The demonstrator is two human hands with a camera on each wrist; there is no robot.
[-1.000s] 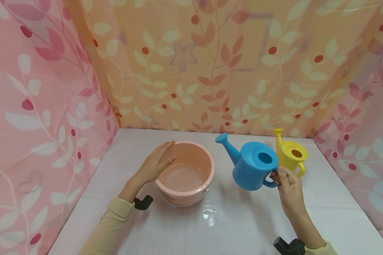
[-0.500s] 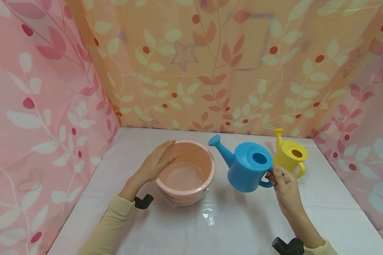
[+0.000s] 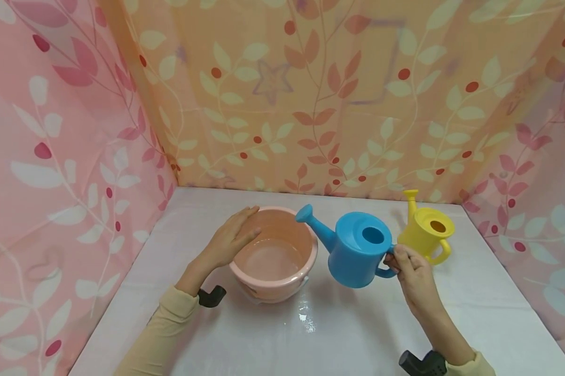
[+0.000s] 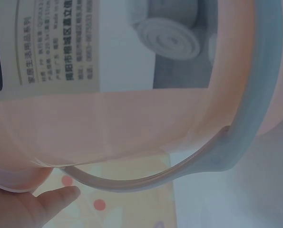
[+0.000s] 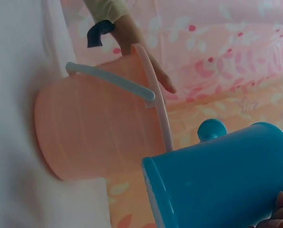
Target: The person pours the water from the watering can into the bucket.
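A blue watering can (image 3: 357, 261) is held off the table by its handle, gripped in my right hand (image 3: 416, 277). Its spout points left, with the spout head (image 3: 305, 213) overlapping the right rim of a pink bucket (image 3: 245, 282) in the head view. My left hand (image 3: 226, 240) rests on the bucket's left rim, fingers extended. What looks like shallow water lies in the bucket's bottom. A grey carrying handle (image 5: 112, 80) hangs down the bucket's side, and the left wrist view shows a printed label (image 4: 84, 42) on its wall.
A yellow watering can (image 3: 425, 232) stands at the back right, behind my right hand. A wet patch (image 3: 306, 316) shines on the white tabletop (image 3: 245, 344) in front of the bucket. Patterned curtains (image 3: 273, 130) close off the back and both sides.
My right hand has carried the blue watering can left, bringing its spout to the bucket's rim. The left hand and the bucket have stayed in place.
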